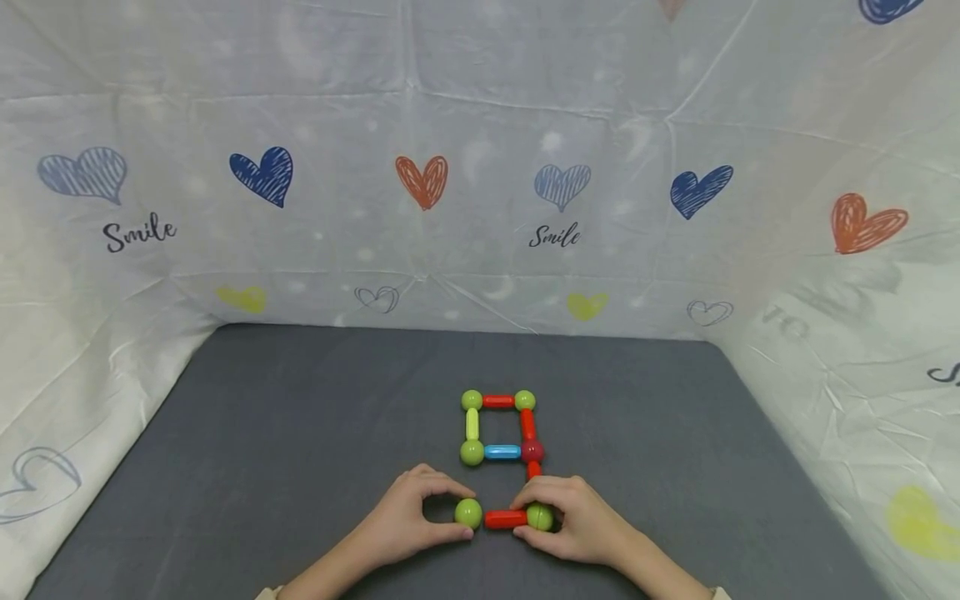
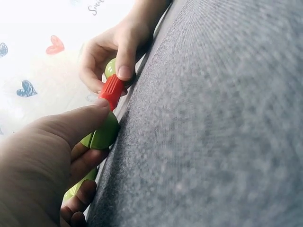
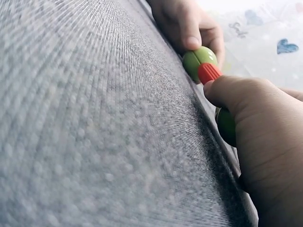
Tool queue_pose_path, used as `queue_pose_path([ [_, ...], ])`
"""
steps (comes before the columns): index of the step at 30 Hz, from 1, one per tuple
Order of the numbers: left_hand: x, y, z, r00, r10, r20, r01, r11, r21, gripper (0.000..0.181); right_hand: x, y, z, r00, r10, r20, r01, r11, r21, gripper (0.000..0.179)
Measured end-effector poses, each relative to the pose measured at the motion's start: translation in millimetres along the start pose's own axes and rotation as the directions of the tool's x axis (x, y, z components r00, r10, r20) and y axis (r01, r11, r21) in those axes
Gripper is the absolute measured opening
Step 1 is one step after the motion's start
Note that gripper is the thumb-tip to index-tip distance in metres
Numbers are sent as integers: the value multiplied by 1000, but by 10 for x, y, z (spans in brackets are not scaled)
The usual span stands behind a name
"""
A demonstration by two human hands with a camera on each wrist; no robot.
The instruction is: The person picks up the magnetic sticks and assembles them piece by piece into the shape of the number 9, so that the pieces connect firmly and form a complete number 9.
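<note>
My left hand (image 1: pixel 408 517) pinches a green ball (image 1: pixel 468 513) between thumb and forefinger, low over the dark table. Close to its right lies a red magnetic rod (image 1: pixel 505 519), with a sliver of gap between them in the head view. My right hand (image 1: pixel 573 518) grips that rod near its right end, its fingers curving around a second green ball (image 1: pixel 539 516) joined there. From that side another red rod (image 1: pixel 534 470), partly covered by the fingers, runs up to a red ball (image 1: pixel 532 451). In the left wrist view the red rod (image 2: pixel 112 92) spans between both hands.
Beyond the hands, a flat square of rods and balls lies on the grey tabletop (image 1: pixel 337 400): a blue rod (image 1: pixel 502 452), a yellow-green rod (image 1: pixel 472 423), red rods and green balls at its corners. A white cloth (image 1: pixel 480 250) printed with hearts hangs around the table.
</note>
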State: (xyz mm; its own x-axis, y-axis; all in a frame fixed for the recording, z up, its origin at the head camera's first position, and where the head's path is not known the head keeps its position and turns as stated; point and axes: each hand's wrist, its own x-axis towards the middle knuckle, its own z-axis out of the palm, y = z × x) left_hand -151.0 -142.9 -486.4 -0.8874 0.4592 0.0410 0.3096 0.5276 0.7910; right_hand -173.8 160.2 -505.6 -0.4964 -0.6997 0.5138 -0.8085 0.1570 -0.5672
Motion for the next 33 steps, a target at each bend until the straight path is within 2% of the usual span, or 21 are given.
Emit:
queue_pose_path([
  [17,-1,41,25,1000,12,-9,-12,1000,12,39,7,-22,-18,1000,0,4,0,1000,-3,25],
  [33,-13,13,36,999,32,15,-32,999,3,38,13,-9,-14,1000,8,3,-8,1000,7,28],
])
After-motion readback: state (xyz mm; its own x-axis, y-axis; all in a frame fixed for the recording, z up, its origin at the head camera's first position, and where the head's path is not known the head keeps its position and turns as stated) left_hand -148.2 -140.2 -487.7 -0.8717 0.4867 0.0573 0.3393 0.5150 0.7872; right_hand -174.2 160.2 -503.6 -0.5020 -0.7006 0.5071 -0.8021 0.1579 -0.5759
